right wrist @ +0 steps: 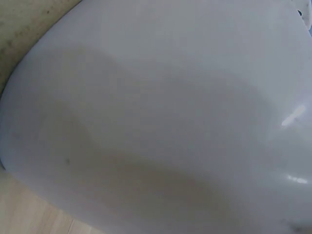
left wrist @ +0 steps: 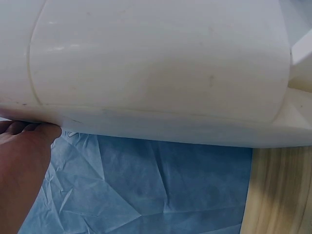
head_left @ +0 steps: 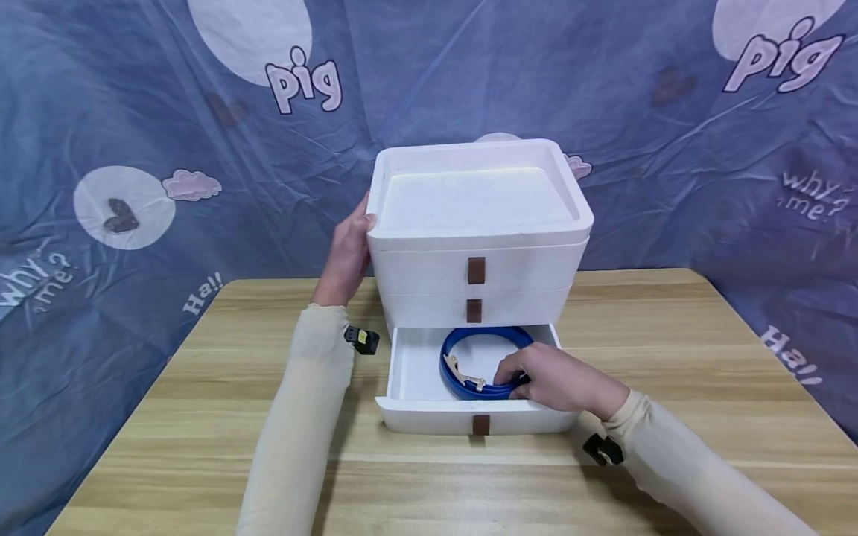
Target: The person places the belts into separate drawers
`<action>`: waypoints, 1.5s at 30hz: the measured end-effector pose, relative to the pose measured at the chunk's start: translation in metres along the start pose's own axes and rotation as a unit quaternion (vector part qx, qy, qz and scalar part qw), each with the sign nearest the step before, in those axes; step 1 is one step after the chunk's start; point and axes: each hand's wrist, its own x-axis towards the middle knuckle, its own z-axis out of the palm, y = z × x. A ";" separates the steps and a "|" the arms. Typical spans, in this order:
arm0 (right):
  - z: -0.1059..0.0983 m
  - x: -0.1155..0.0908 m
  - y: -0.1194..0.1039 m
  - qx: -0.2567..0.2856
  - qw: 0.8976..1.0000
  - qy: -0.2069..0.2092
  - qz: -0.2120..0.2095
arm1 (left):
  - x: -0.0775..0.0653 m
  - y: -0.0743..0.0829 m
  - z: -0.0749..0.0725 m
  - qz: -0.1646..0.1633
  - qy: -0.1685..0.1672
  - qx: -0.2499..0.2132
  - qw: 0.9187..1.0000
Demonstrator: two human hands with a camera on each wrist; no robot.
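Observation:
A white drawer unit (head_left: 479, 272) with small brown pull tabs stands on the table, its bottom drawer (head_left: 415, 372) pulled out. Coiled inside that drawer lies a blue belt (head_left: 447, 342) with a gold-coloured buckle (head_left: 462, 376). My right hand (head_left: 553, 378) reaches over the drawer's front right corner and grips the near right part of the coil, which its fingers partly hide. Against the unit's upper left side rests my left hand (head_left: 347, 249), thumb by the top rim. The left wrist view shows its fingers (left wrist: 29, 127) along the white side wall (left wrist: 161, 73).
The wooden table (head_left: 201, 417) extends on both sides of the unit. A blue printed cloth (head_left: 429, 67) hangs behind it. On top, the unit has a shallow raised-rim tray (head_left: 472, 197). The drawer's white outer surface (right wrist: 161, 112) fills most of the right wrist view.

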 end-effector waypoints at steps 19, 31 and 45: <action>0.002 0.004 0.007 0.006 0.999 -0.031 0.001 | -0.001 -0.002 0.000 -0.008 0.003 0.015 1.000; 0.004 -0.001 0.002 0.050 0.999 0.020 0.000 | 0.000 -0.001 0.000 -0.006 0.000 0.003 1.000; 0.027 -0.040 -0.051 0.092 0.966 0.220 -0.103 | 0.000 0.000 0.002 -0.003 0.006 0.020 1.000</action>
